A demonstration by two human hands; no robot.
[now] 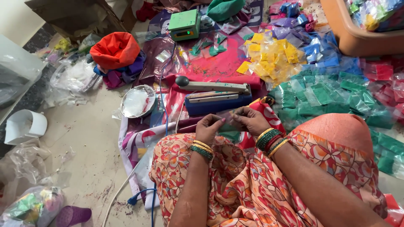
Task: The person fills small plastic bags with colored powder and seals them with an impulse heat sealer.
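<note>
Now, a small clear plastic pouch of green powder point(228, 124) is pinched at its top edge between both hands, held just above the lap, near the middle of the scene. The left hand point(208, 128) is closed on the pouch's left end with fingertips curled; the right hand point(251, 119) is pressed to the right end, thumb and fingers nipped together. Just beyond the hands, a blue heat sealer point(216, 97) is seen with its arm lowered, not touching the pouch. To the right, a broad heap of green packets point(326, 97) is spread over the floor, so a good share appears already filled and closed; farther off, piles of yellow packets point(271, 56) and blue packets point(322, 52) are laid out. At the far middle a green digital scale point(184, 24) is set. To the left, a steel plate of empty clear pouches point(137, 101) is waiting, so more seems left. An orange cloth sack point(115, 49) is standing open at the far left.
</note>
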